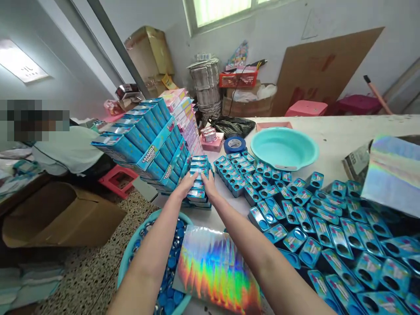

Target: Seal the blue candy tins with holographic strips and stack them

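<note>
Both arms reach forward to a row of small blue tins (197, 192) in front of the stacked display boxes. My left hand (187, 183) presses the row's left side, its thumb on top. Against the right side lies my right hand (209, 184), thumb also over the top. The undersides of the fingers are hidden. Just left rises a tall stack of blue display boxes (147, 164) filled with blue packs. Many loose blue tins (303, 218), several with a round hole in the lid, cover the table to the right.
Below my forearms are a turquoise tub (123, 267) of blue round pieces and a shiny holographic sheet (216, 267). An empty turquoise basin (284, 146) and blue tape roll (234, 144) lie farther back. Pink boxes (183, 116) stand behind the stack. A person (68, 146) sits at left.
</note>
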`<state>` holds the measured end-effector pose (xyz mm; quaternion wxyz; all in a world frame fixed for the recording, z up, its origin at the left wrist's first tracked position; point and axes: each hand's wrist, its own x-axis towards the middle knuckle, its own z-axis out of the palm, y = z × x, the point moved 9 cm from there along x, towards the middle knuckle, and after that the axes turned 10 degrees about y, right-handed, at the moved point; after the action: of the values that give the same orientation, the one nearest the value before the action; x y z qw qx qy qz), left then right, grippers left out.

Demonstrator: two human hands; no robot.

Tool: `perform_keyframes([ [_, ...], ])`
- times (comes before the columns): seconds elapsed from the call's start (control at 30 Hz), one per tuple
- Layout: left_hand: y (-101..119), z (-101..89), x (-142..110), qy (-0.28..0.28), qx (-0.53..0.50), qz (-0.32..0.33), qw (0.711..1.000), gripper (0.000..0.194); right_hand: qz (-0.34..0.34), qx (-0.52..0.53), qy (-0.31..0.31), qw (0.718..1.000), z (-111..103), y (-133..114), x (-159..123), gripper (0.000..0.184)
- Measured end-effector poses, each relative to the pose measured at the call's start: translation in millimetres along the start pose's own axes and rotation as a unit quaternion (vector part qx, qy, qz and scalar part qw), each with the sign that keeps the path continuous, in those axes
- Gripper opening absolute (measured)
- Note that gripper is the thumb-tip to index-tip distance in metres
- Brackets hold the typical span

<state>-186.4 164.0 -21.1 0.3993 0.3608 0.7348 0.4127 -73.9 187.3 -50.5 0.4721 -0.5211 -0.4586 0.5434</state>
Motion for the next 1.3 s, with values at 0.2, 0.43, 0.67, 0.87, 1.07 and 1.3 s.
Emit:
perform_keyframes([
  [0.2,22,1.3,-3,0.068,0.161,0.116,0.978,0.055,0.083,-0.02,0.029,0.996,-3,14,1,0.069],
  [0.43,52,6.8,-10,0.149,0.385,0.24,0.879,0.053,0.07,-0.035,0.086,0.993,-31,-10,-20,0.069],
  [0.67,68,18.7,-100,0.212,0.277,0.433,0.831,0.041,-0.112,-0.134,0.172,0.969,-253,-63,-153,0.031],
  [0.87,3,96.4,-168,0.0,0.222,0.408,0.886,0.027,0.077,-0.271,0.428,0.859,-486,-2,-313,0.041],
  [1.07,-8,137.5,-161,-0.048,0.231,0.318,0.918,0.022,0.175,-0.329,0.471,0.799,-516,96,-392,0.045],
  [1.3,-9,169.0,-196,-0.099,0.227,0.362,0.899,0.024,0.102,-0.517,0.377,0.762,-435,145,-371,0.085],
])
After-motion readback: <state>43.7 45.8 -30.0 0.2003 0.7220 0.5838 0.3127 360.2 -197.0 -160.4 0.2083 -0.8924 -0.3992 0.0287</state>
